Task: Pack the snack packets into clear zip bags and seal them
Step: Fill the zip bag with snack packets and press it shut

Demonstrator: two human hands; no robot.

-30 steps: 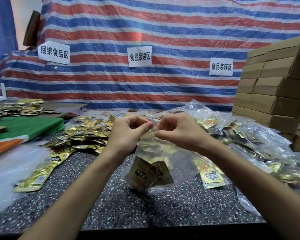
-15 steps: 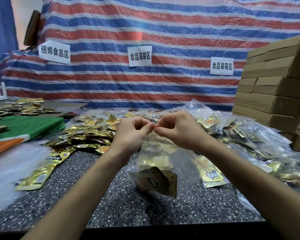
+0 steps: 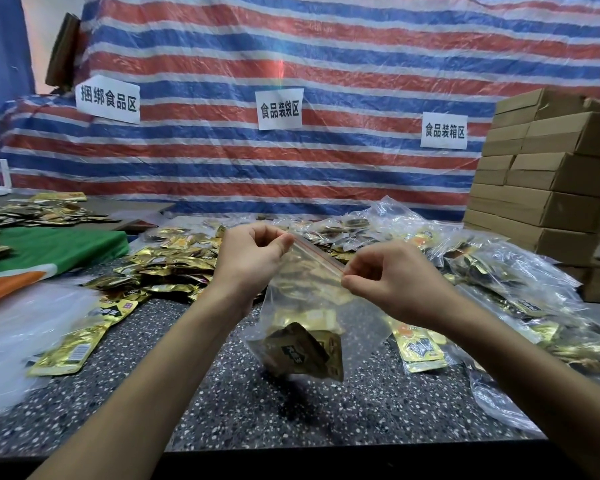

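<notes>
A clear zip bag (image 3: 305,306) with a red zip line hangs in the air above the speckled table (image 3: 257,410). Gold snack packets (image 3: 302,351) lie in its bottom. My left hand (image 3: 250,258) pinches the left end of the zip strip. My right hand (image 3: 392,275) pinches the strip at its right end. The strip runs slanted between the two hands, higher on the left. Loose gold packets (image 3: 167,268) are heaped on the table behind my left hand.
Filled clear bags (image 3: 492,271) pile up on the right. Stacked cardboard boxes (image 3: 548,188) stand at the far right. A green and orange cloth (image 3: 42,251) and empty clear bags (image 3: 18,327) lie on the left. A striped tarp with paper signs hangs behind.
My hands were pinched close together at the middle of the zip. They have moved apart along the strip, the right hand sliding right and lower. The bag swings slightly.
</notes>
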